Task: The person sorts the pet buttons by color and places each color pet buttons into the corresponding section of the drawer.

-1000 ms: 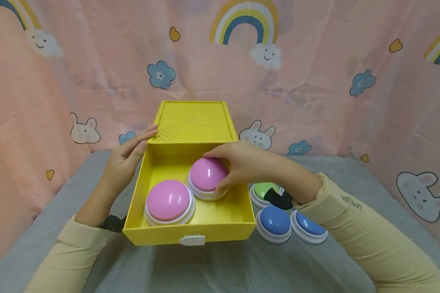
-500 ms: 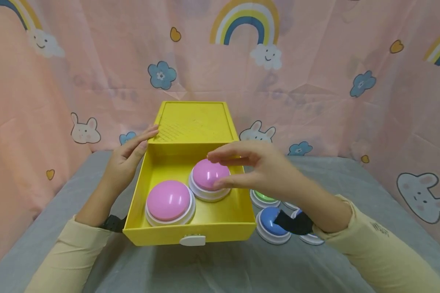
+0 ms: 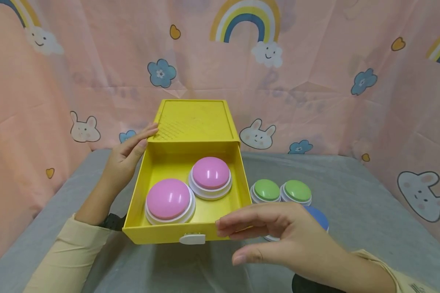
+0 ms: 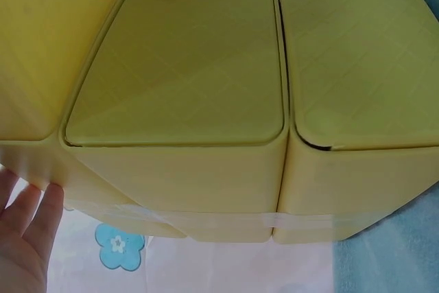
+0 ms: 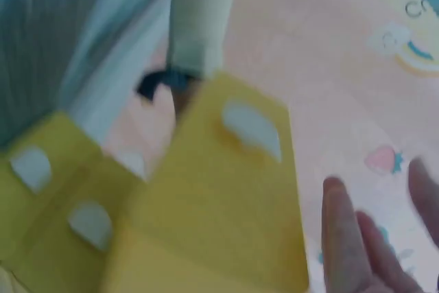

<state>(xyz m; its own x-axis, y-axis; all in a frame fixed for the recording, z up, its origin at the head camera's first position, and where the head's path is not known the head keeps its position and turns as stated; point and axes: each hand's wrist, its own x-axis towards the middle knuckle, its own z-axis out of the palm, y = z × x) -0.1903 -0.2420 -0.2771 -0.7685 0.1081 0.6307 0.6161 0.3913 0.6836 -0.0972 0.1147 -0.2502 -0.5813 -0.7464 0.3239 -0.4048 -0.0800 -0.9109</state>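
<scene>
Two pink push-button buzzers stand in the pulled-out yellow drawer point(image 3: 220, 213): the front-left pink buzzer point(image 3: 168, 198) and the back-right pink buzzer point(image 3: 210, 173). My left hand point(image 3: 122, 158) rests straight-fingered against the left side of the yellow cabinet point(image 3: 194, 120); the left wrist view also shows those fingers point(image 4: 42, 221) at its side. In front of the drawer's right corner, my right hand point(image 3: 286, 236) hovers with fingers and thumb apart, holding nothing. The blurred right wrist view shows the drawer's white handle point(image 5: 250, 128) beyond these fingers.
Right of the drawer stand two green buzzers, a left one point(image 3: 266, 190) and a right one point(image 3: 297, 190). My right hand partly covers a blue buzzer point(image 3: 318, 216). Lower drawers point(image 4: 192, 66) have white handles. Grey cloth point(image 3: 366, 203) covers the table before a pink printed curtain point(image 3: 315, 40).
My right hand has let go of the back-right pink buzzer and drawn out of the drawer, toward the front right. The left hand has stayed put.
</scene>
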